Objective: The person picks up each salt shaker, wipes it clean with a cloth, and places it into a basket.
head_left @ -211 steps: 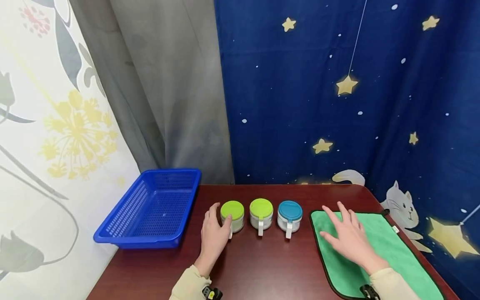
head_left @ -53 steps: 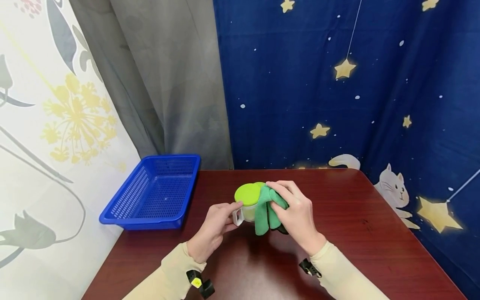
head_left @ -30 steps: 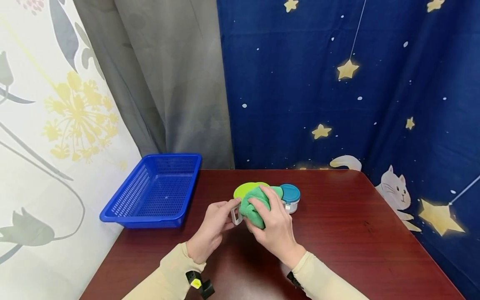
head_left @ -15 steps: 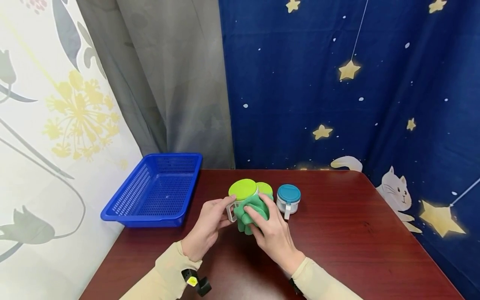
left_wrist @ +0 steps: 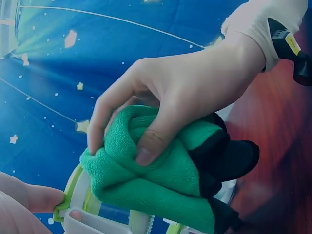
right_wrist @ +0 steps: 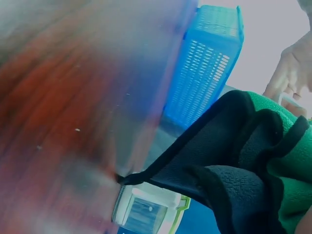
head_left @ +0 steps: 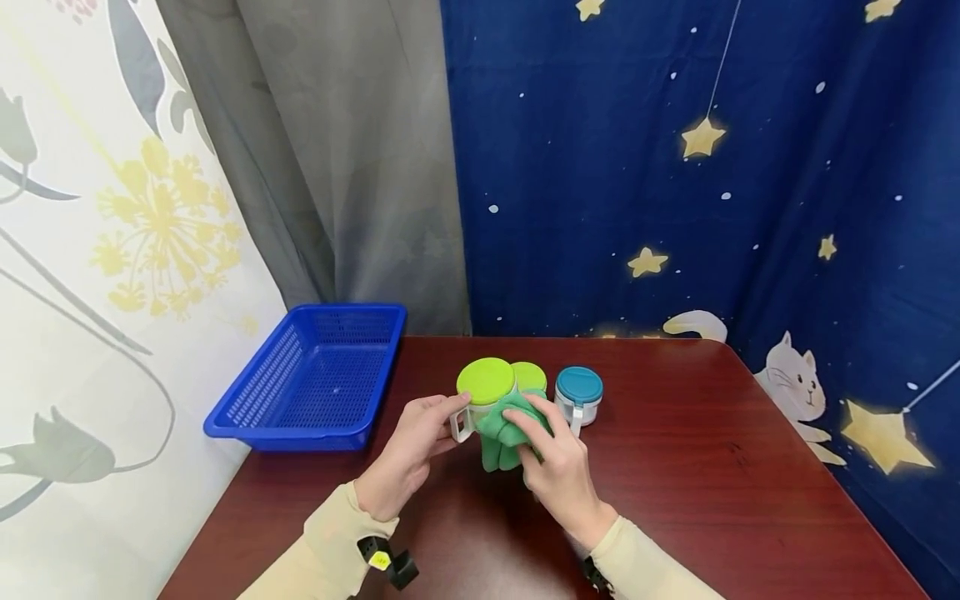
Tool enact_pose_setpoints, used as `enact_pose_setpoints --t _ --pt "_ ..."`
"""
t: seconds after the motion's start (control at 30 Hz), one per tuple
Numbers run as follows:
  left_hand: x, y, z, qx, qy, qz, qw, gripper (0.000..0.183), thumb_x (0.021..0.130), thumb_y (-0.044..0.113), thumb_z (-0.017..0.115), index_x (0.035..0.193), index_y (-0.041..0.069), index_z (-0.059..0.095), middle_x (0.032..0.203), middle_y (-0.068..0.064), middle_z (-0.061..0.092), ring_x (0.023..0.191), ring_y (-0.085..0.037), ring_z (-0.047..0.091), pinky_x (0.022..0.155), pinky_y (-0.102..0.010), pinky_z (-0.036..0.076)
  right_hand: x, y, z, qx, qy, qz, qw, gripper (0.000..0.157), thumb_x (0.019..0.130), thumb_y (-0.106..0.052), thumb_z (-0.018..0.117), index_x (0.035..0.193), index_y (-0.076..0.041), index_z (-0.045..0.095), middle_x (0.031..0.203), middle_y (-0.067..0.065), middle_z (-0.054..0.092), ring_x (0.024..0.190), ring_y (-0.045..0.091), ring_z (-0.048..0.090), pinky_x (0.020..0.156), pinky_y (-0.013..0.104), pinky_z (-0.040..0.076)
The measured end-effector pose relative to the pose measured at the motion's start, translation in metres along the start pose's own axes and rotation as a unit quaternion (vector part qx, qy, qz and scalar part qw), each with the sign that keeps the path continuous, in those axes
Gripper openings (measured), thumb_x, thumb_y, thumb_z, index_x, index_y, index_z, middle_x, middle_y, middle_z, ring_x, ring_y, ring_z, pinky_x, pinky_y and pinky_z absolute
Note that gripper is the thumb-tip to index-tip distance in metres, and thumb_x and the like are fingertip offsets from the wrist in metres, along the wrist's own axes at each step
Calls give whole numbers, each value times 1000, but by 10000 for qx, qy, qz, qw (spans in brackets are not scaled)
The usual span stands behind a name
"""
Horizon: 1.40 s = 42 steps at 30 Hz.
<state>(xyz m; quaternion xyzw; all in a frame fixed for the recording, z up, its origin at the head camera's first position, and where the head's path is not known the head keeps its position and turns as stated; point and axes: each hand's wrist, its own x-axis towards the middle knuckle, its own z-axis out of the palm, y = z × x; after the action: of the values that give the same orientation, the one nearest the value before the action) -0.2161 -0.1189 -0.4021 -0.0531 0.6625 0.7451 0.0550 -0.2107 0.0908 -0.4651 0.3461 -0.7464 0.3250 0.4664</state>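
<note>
My left hand holds a clear jar with a lime-green lid by its white handle, thumb near the lid's edge. The jar is raised off the table. My right hand grips a bunched green cloth against the jar's side; the left wrist view shows the thumb pressing into the cloth. Its dark underside hangs loose in the right wrist view. Behind the held jar stands a second lime-lidded jar, partly hidden. A blue-lidded jar stands to its right.
A blue perforated basket stands at the table's left. The dark red table extends to the right and front. Curtains hang behind the table's back edge.
Seven seconds ago the cloth lay flat at right and three jars stood in a row. Since then the left jar was lifted and the cloth bunched up; lately the cloth has shifted over the jar's side.
</note>
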Motion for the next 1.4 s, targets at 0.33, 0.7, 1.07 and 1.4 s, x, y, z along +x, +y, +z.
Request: enact_pose_setpoints --t 0.33,0.7,1.07,1.4 --pt "-6 -8 -1 -276 -169 -146 9994 24 89 25 75 85 2 69 82 -10 71 78 -22 69 68 -31 55 16 -3 -8 203 175 215 9994 54 77 13 67 127 -7 66 129 13 61 115 28 63 93 30 52" --pt "-11 -11 -4 -252 -51 -88 9996 29 90 30 75 89 2 69 80 -11 71 73 -22 70 66 -33 57 18 0 -16 -244 -40 1379 9901 55 83 -8 77 135 -18 61 140 8 51 120 20 56 83 42 56" --pt "-13 -11 0 -299 -115 -173 9993 29 90 31 74 77 8 62 78 -9 70 71 -21 69 66 -34 58 21 2 -12 -891 767 1175 9861 38 81 -15 83 117 -18 71 122 2 64 97 18 67 68 41 57" --pt "-12 -12 3 -408 -258 -127 9988 29 92 30 72 80 6 62 80 -11 70 74 -23 70 69 -35 58 14 0 -1 -789 6 1027 9916 46 93 -31 71 138 -23 62 138 5 56 97 19 68 57 39 56"
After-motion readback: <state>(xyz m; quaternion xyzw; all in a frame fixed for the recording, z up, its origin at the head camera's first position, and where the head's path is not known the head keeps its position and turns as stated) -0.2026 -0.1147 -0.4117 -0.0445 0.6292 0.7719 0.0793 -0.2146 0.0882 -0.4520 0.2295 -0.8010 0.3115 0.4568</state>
